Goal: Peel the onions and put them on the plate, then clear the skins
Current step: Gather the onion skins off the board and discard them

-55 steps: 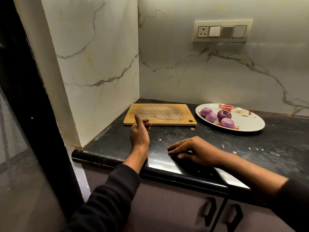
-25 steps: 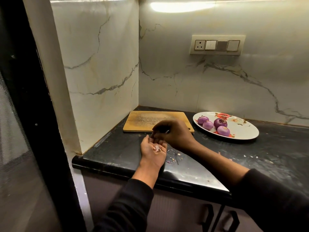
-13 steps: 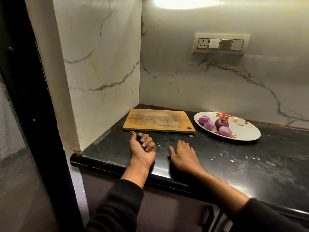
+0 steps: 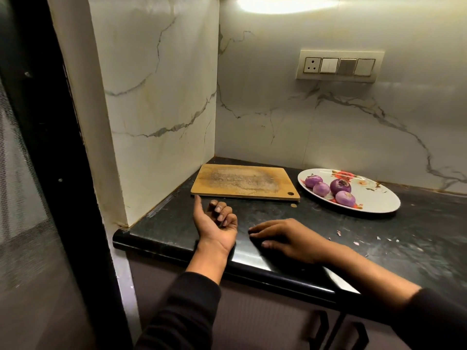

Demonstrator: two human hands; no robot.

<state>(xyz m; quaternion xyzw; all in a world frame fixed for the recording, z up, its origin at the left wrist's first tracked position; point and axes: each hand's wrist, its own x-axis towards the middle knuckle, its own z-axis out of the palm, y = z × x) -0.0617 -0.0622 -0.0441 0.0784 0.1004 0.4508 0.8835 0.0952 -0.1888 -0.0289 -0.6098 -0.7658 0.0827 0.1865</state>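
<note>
Several peeled purple onions [image 4: 340, 186] lie on the white flowered plate [image 4: 379, 201] at the back right of the black counter [image 4: 417, 238]. My left hand [image 4: 217, 228] rests palm up near the counter's front edge. Its fingers curl over the palm and its thumb sticks out. The onion skin scraps dropped into it a moment ago are hidden under those fingers. My right hand [image 4: 285, 238] lies flat, palm down, just right of it, with its fingertips pointing at the left hand. Small skin bits [image 4: 338, 232] dot the counter to the right.
A bare wooden cutting board [image 4: 242, 181] lies in the back left corner against the marble walls. A switch panel [image 4: 338, 65] is on the back wall. Cabinet handles [image 4: 321, 327] show below the counter's front edge. A dark doorway stands at the left.
My right hand dropped scraps into my left palm, then went back flat onto the counter. My left fingers closed over the palm. The loose scraps beside my left hand are gone.
</note>
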